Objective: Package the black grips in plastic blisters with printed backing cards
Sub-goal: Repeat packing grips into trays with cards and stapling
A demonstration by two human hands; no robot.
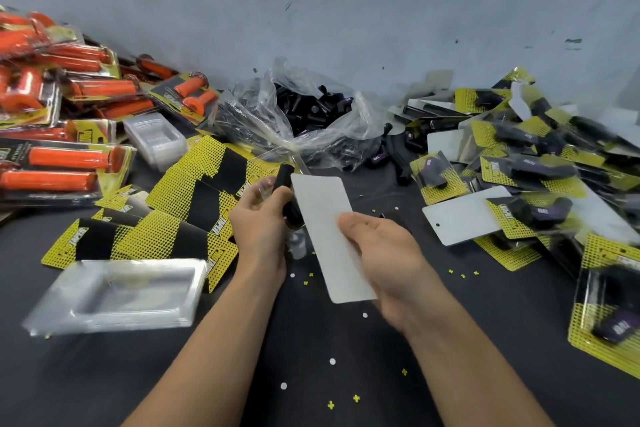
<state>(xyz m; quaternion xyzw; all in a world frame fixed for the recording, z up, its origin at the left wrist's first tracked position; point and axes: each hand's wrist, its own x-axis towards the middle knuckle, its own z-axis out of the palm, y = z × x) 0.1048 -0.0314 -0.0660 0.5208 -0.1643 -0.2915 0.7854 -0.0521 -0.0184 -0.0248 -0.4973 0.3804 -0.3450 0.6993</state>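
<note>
Grip [285, 180], black, clamped with a clear blister [298, 246] in left hand [260, 218] at centre; right hand [377, 246] pinches backing card [327, 229], blank side up; card-fitting step, next likely aligning card into blister.

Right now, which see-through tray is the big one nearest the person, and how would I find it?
Start at the fan of yellow-and-black cards on the dark table's left side. Just in front of them, beside the left forearm, lies the clear blister tray. Unlike the smaller blister stack farther back by the orange packs, it's wide, flat and empty.
</note>
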